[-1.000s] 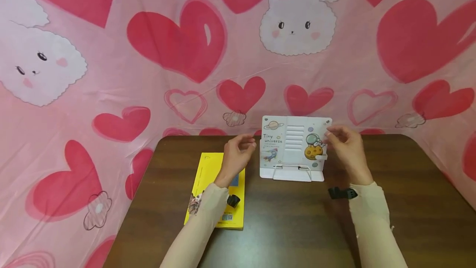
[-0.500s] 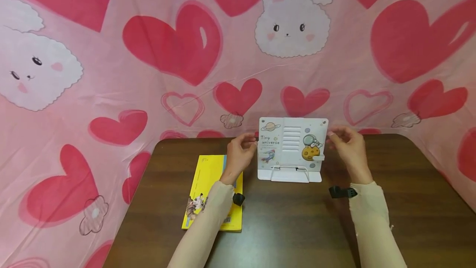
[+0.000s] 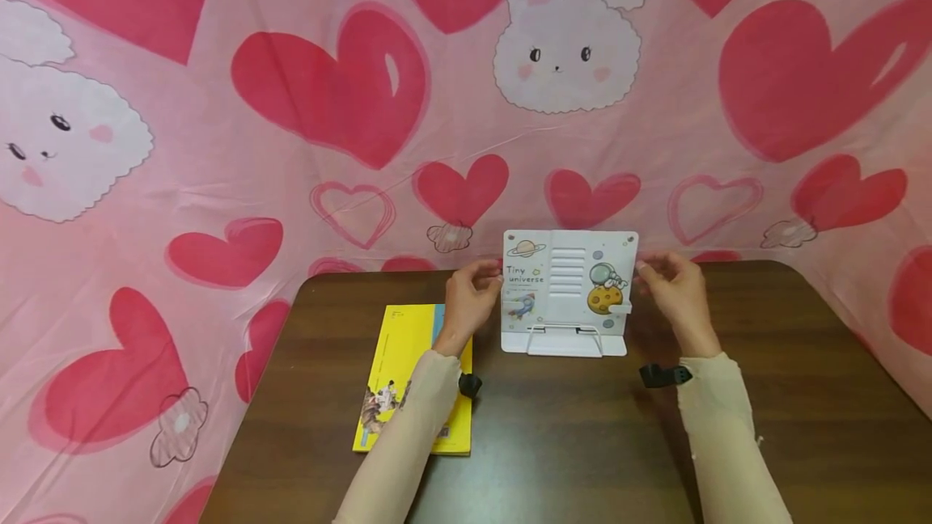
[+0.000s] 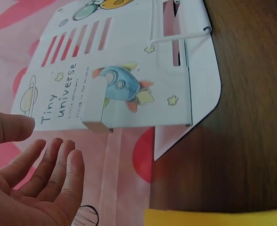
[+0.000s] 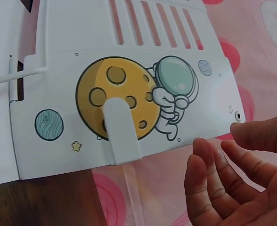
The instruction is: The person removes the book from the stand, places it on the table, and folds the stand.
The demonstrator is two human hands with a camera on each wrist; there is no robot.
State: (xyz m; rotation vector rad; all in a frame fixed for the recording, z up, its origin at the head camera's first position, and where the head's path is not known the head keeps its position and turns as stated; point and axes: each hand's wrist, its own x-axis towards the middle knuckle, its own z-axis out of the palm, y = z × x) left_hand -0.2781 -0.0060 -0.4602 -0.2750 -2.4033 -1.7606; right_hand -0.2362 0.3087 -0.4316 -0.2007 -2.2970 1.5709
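Note:
A white book stand [image 3: 568,281] printed "Tiny universe" stands upright at the back of the table, with a white wire bar and a ledge at its foot. My left hand [image 3: 469,302] is beside its left edge; in the left wrist view the thumb and fingers [image 4: 58,174] are spread apart with nothing between them. My right hand [image 3: 677,293] is at the right edge. In the right wrist view its thumb tip [image 5: 242,132] lies right by the upper corner, and the loosely bent fingers are just outside the edge, apart from the thumb.
A yellow book [image 3: 408,362] lies on the brown wooden table [image 3: 553,443], partly hidden under my left forearm. A pink curtain [image 3: 451,128] with hearts and rabbits hangs close behind the table. Black straps [image 3: 664,376] show at both wrists.
Both hands have drawn slightly closer to the stand's side edges. The whole head view has shifted a little; the stand and the book keep their places on the table.

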